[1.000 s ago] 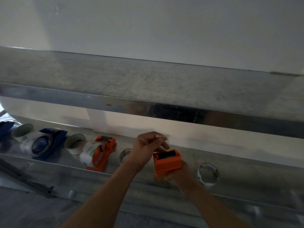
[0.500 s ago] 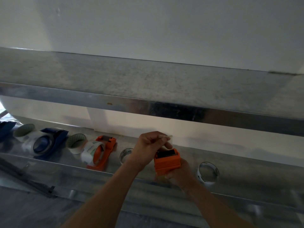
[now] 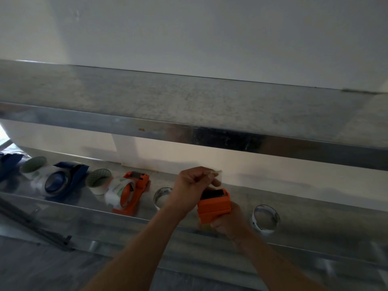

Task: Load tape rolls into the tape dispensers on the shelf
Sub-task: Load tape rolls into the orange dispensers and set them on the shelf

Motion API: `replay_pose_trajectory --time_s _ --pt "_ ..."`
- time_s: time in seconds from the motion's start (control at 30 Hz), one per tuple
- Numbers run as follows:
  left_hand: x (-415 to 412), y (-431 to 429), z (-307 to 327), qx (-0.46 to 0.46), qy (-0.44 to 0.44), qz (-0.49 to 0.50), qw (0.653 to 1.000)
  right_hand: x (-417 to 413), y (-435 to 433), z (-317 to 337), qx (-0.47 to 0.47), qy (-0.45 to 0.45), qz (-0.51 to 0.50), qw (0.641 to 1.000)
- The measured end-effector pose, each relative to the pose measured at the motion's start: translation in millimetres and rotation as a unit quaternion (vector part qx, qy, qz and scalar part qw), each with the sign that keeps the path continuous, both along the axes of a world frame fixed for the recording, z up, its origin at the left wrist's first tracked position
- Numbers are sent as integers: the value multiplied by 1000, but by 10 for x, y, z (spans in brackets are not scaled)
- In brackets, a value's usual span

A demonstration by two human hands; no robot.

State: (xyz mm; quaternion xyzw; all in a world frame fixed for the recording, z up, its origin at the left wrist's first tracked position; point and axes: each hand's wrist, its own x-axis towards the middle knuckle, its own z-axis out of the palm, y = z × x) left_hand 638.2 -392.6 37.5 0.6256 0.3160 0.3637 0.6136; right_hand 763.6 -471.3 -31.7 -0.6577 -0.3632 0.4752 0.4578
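My right hand (image 3: 227,220) grips an orange tape dispenser (image 3: 214,204) from below, just above the lower metal shelf (image 3: 315,215). My left hand (image 3: 193,183) pinches the free end of clear tape (image 3: 217,171) above the dispenser's black cutter. A second orange dispenser (image 3: 134,192) with a clear roll in it lies to the left. Further left lies a blue dispenser (image 3: 63,181), also holding a clear roll. The roll inside the held dispenser is hidden.
Loose tape rolls stand on the shelf: one (image 3: 265,219) right of my hands, one (image 3: 162,196) behind my left wrist, a white one (image 3: 98,180) and a greenish one (image 3: 33,164) at the left. An upper shelf (image 3: 189,114) overhangs closely. Another blue item (image 3: 8,164) is at the far left.
My left hand has drawn the tape end slightly up and right above the cutter. The right hand keeps the dispenser almost still.
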Motion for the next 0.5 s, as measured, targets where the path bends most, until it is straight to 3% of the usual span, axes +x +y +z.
replay_pose_trajectory --time_s 0.2,0.37,0.5 --pt "-48 -8 21 -18 -20 14 1000 8 -5 0 -16 -3 9 1000" --pt "-88 -5 17 -101 -84 44 990 -19 2 36 -2 -1 17 1000" --pt "-98 -16 44 -82 -69 46 993 -8 22 19 -12 -2 19 1000"
